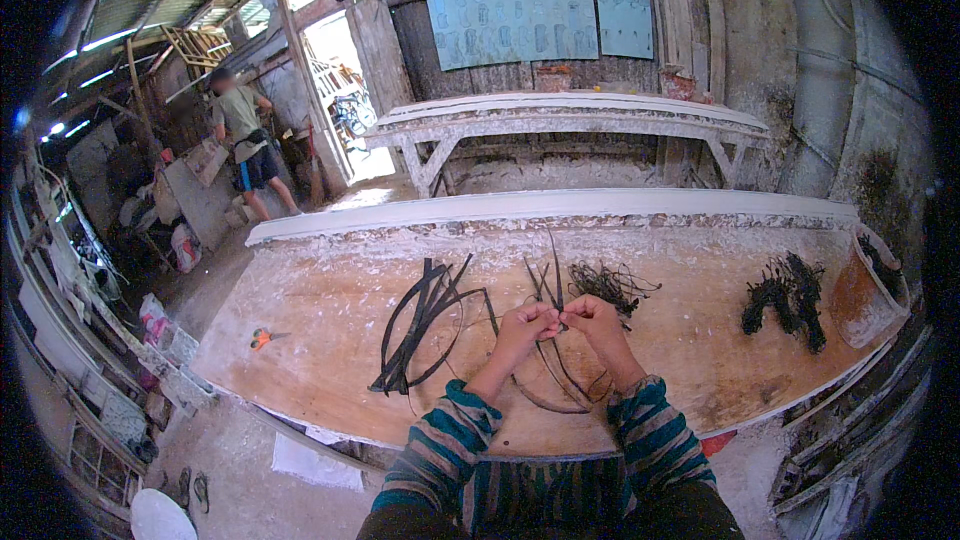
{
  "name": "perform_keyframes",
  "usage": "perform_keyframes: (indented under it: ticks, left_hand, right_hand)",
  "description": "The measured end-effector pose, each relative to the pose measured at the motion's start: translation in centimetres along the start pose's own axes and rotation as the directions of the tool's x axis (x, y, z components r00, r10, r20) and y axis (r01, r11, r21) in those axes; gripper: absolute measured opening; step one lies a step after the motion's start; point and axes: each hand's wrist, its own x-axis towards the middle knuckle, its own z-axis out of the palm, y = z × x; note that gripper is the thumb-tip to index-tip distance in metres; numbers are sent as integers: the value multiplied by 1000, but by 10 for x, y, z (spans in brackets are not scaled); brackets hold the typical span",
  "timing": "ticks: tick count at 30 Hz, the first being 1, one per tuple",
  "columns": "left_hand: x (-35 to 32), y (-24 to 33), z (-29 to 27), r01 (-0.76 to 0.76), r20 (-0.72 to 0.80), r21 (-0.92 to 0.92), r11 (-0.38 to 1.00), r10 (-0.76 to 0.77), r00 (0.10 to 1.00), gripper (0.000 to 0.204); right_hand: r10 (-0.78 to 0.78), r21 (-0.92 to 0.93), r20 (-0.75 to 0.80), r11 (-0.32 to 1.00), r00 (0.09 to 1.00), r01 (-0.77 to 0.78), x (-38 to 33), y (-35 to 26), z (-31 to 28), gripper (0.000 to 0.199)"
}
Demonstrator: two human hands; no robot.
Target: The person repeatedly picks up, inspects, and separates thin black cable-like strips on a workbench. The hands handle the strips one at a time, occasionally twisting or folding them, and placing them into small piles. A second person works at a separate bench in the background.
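Observation:
My left hand (528, 328) and my right hand (594, 322) meet above the middle of the wooden tabletop (330, 310), fingertips pinched together on thin dark strips (555, 275). The strips stick up past my fingers, and other lengths curve down below them onto the wood. What exactly each fingertip grips is too small to make out. Left of my hands lies a loose bundle of flat black strips (408, 340). Just beyond my right hand is a tangled pile of thin dark knotted strands (608, 283).
Orange-handled scissors (264, 338) rest at the table's left. Black clumped strands (785, 302) lie at the right, beside a tipped reddish bucket (868, 295). A long white plaster-like strip (560, 205) runs along the far edge. Behind stands a white-splashed bench (570, 120); a person (245, 130) stands far left.

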Motion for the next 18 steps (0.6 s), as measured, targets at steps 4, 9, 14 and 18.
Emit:
perform_keyframes:
  ticks: [4,9,14,18]
  left_hand:
    - [-1,3,0,-4,-12,46,999,5,1000,16]
    - [2,1,-4,31,-30,105,994,-28,999,13]
    - [5,-2,-11,31,-72,44,999,-28,997,11]
    - [2,8,-8,32,-114,25,999,-29,993,13]
  right_hand:
    - [-17,-56,28,998,999,19,-1,-5,2,7]
    - [-43,-129,63,990,997,50,-1,5,2,8]
    - [-94,-119,74,988,993,103,-2,1,5,10]
    - [-285,-199,153,929,946,312,-4,-2,9,14]
